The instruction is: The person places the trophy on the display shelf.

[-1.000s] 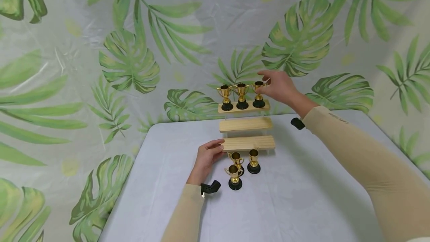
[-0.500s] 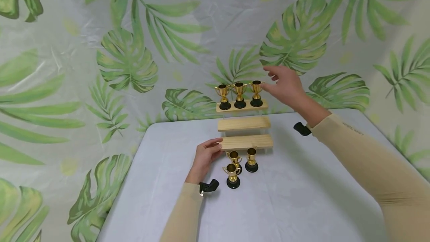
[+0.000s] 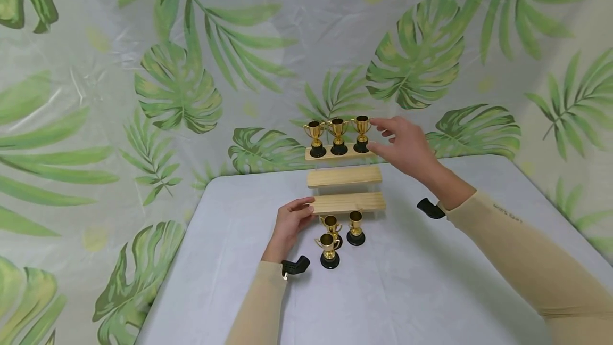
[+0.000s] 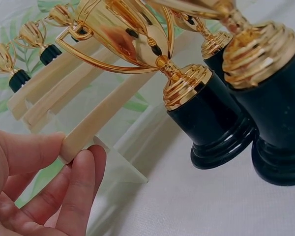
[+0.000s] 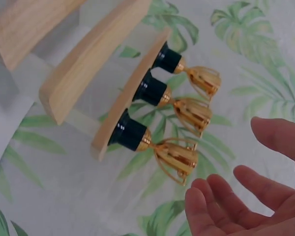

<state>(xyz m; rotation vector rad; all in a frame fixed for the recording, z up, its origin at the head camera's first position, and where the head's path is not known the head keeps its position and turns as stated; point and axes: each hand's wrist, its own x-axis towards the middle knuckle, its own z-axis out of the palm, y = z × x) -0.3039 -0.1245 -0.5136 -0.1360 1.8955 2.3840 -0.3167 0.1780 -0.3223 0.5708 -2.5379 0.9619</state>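
My left hand (image 3: 287, 228) pinches the left end of the bottom board (image 3: 349, 203) of a three-tier wooden display stand; the left wrist view has the thumb above and fingers beneath the board (image 4: 96, 118). On the top board (image 3: 330, 156) three small gold trophy cups with black bases stand upright in a row. My right hand (image 3: 404, 145) hovers just right of the rightmost trophy (image 3: 362, 128), fingers apart and holding nothing. In the right wrist view, its fingertips (image 5: 195, 196) are close to that trophy's cup (image 5: 177, 156).
Three more trophies stand on the white-covered table before the stand: one in front (image 3: 329, 254), one behind it (image 3: 331, 222), one to the right (image 3: 356, 223). The middle board (image 3: 345, 177) bears nothing. A leaf-print curtain (image 3: 268, 41) hangs behind the table.
My right hand has drawn away to the right from the rightmost top trophy, then lowered beside it. My left hand keeps its grip on the board.
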